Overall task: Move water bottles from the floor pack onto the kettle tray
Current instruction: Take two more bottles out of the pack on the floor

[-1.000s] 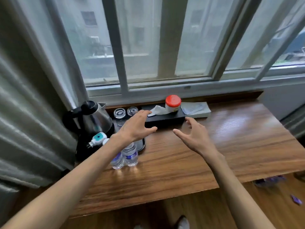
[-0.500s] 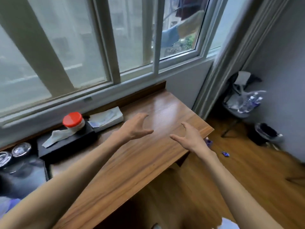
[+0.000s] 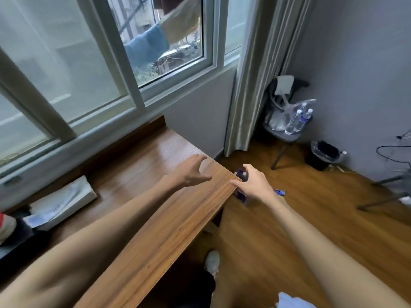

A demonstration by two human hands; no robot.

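The floor pack of water bottles (image 3: 241,174), wrapped in purple plastic, lies on the wooden floor just past the table's right corner and is mostly hidden behind my right hand (image 3: 253,185). That hand hovers open above the pack, fingers spread. My left hand (image 3: 191,172) hangs open over the table's right end, holding nothing. The kettle and its tray are out of view to the left.
The wooden table (image 3: 155,218) runs along the window. A folded paper pad (image 3: 64,201) lies at its left. Against the far wall stand a small stool with loose bottles (image 3: 298,121), a black bin (image 3: 322,154) and a tripod leg (image 3: 387,196). My foot (image 3: 212,261) is under the table edge.
My view has swung right, away from the kettle tray and its bottles toward the floor. Both empty hands moved right; the right one now passes the table's corner over the pack.
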